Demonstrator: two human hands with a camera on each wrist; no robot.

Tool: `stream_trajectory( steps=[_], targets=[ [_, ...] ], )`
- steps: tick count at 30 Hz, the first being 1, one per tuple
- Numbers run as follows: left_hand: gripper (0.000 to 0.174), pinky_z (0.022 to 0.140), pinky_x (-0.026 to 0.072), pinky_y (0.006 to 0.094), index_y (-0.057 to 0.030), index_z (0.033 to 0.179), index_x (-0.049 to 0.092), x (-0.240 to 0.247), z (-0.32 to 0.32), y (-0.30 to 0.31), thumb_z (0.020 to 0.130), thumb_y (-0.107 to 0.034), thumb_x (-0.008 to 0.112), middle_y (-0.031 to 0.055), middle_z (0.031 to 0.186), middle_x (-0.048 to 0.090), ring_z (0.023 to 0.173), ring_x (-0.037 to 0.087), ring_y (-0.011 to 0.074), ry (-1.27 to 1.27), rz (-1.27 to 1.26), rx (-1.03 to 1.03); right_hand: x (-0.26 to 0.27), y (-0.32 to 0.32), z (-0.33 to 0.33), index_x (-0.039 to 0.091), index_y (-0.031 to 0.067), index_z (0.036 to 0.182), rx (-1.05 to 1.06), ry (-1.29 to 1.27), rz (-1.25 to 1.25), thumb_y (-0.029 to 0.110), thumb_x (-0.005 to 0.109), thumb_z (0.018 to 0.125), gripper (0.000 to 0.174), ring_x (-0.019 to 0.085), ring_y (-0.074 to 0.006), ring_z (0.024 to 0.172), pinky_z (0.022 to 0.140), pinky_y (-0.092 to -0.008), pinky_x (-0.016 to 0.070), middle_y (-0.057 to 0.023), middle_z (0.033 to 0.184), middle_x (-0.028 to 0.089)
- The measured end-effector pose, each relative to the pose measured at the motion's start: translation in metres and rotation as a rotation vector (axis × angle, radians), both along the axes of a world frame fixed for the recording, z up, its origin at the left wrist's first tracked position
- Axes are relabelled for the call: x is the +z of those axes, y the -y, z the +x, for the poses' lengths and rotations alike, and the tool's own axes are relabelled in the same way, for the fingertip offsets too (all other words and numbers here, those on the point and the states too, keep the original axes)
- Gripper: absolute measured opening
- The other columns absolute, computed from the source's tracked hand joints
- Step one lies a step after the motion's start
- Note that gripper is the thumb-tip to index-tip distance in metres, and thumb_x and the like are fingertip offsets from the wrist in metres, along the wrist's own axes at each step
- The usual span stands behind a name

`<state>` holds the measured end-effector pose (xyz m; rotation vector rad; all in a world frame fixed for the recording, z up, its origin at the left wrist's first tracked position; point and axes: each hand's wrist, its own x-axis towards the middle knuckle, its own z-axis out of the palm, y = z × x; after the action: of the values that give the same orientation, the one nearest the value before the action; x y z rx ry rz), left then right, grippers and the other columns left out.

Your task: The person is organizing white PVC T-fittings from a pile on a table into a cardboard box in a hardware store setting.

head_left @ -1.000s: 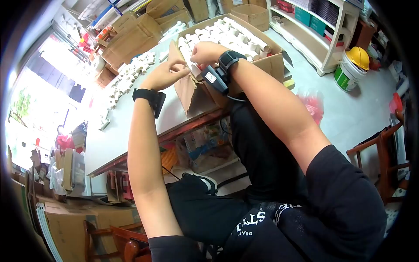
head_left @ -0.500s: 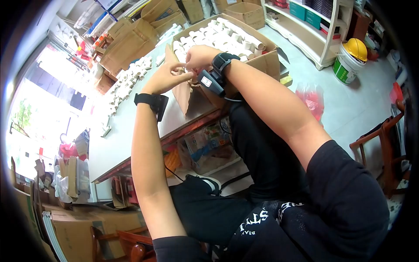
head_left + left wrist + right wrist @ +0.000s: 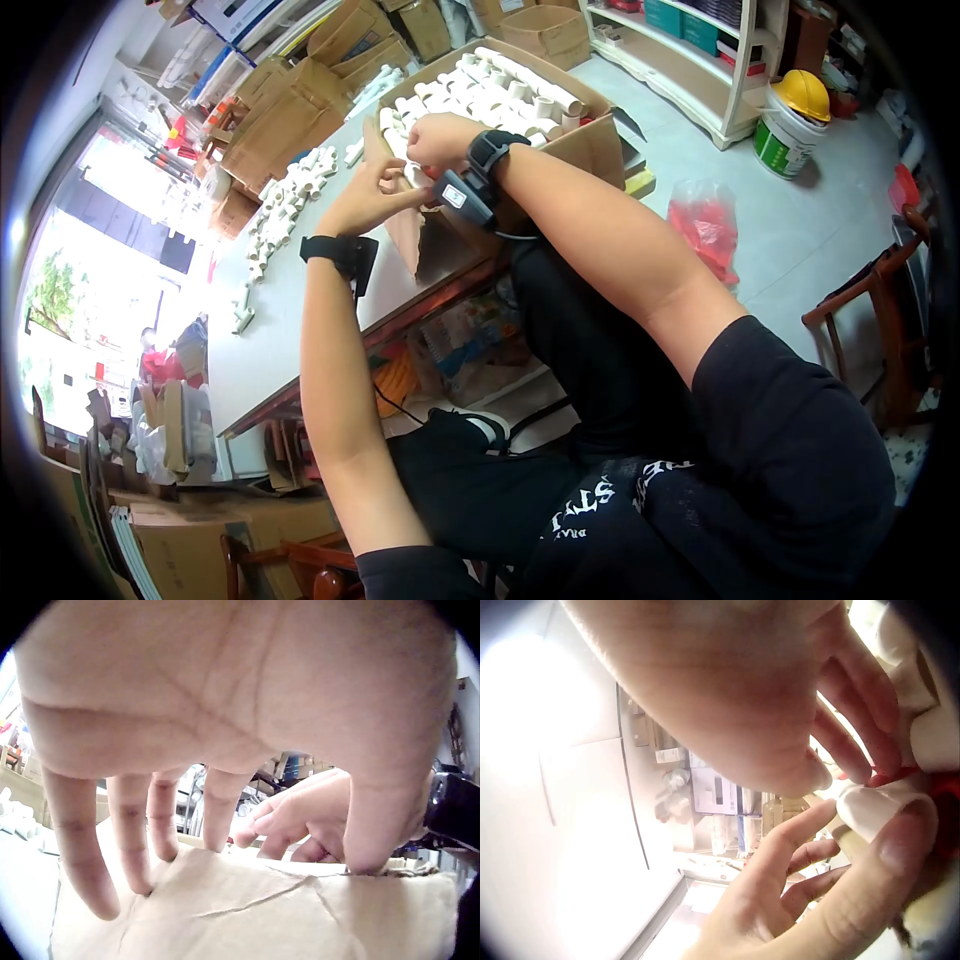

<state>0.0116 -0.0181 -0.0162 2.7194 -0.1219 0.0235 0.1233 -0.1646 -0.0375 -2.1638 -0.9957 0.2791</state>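
At the near left corner of a cardboard box (image 3: 583, 150) full of white pipe fittings (image 3: 480, 90), both hands meet. My left hand (image 3: 362, 200) reaches over the box's torn flap (image 3: 247, 915). In the right wrist view, its thumb and index finger pinch a short white fitting (image 3: 870, 810), the thumb at the open end. My right hand (image 3: 445, 142) is just above and beside it, palm down, with bent fingers (image 3: 847, 750). Their tips are by red plastic (image 3: 892, 777) at the fitting; whether they grip it is unclear.
More white fittings (image 3: 290, 200) lie in a long heap on the white table (image 3: 265, 350), left of the box. Cardboard boxes (image 3: 275, 120) stand behind. On the floor at right are a red plastic bag (image 3: 703, 225), a bucket (image 3: 785, 140) with a yellow helmet, and a white shelf (image 3: 680, 85).
The head view has shifted, so the scene sits differently in it. The left hand has come closer to the right hand at the box corner, its thumb now under the right hand.
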Motion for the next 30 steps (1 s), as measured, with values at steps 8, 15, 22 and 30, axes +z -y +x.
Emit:
stream_trajectory(
  steps=[8, 15, 22, 30],
  targets=[
    [0.056, 0.085, 0.0466, 0.0343, 0.0018, 0.126, 0.048, -0.016, 0.008, -0.015, 0.09, -0.042, 0.053, 0.0214, 0.113, 0.057, 0.099, 0.058, 0.0244, 0.051, -0.336, 0.23, -0.001, 0.0, 0.005, 0.065, 0.0023, 0.099, 0.071, -0.075, 0.168, 0.021, 0.052, 0.082, 0.029, 0.067, -0.0173, 0.067, 0.066, -0.0295, 0.0525, -0.0118, 0.082, 0.069],
    [0.053, 0.104, 0.0308, 0.0338, 0.0026, 0.134, 0.04, -0.045, 0.038, -0.048, 0.095, -0.034, 0.041, 0.0206, 0.134, 0.046, 0.123, 0.044, 0.0284, 0.176, -0.295, 0.299, 0.023, 0.087, 0.051, 0.063, -0.003, 0.104, -0.228, 0.011, 0.832, 0.023, 0.056, 0.083, 0.034, 0.065, -0.0175, 0.08, 0.071, -0.0292, 0.0501, -0.0136, 0.09, 0.068],
    [0.05, 0.105, 0.0296, 0.0343, 0.0008, 0.134, 0.04, -0.05, 0.066, -0.046, 0.096, -0.031, 0.036, 0.0224, 0.134, 0.046, 0.125, 0.042, 0.0327, 0.209, -0.435, 0.249, -0.021, 0.19, 0.123, 0.061, -0.0011, 0.107, -0.46, -0.149, 0.432, 0.028, 0.055, 0.087, 0.036, 0.06, -0.0152, 0.086, 0.076, -0.03, 0.0472, -0.0082, 0.096, 0.066],
    [0.049, 0.1, 0.0354, 0.0368, -0.0098, 0.135, 0.041, -0.057, 0.085, -0.058, 0.094, -0.037, 0.038, 0.0232, 0.127, 0.051, 0.116, 0.049, 0.0368, 0.211, -0.292, 0.185, -0.016, 0.172, 0.097, 0.053, 0.0036, 0.119, 0.177, 0.066, 0.056, 0.019, 0.066, 0.072, 0.051, 0.053, -0.0311, 0.103, 0.09, -0.0342, 0.0427, -0.0197, 0.119, 0.055]
  ],
)
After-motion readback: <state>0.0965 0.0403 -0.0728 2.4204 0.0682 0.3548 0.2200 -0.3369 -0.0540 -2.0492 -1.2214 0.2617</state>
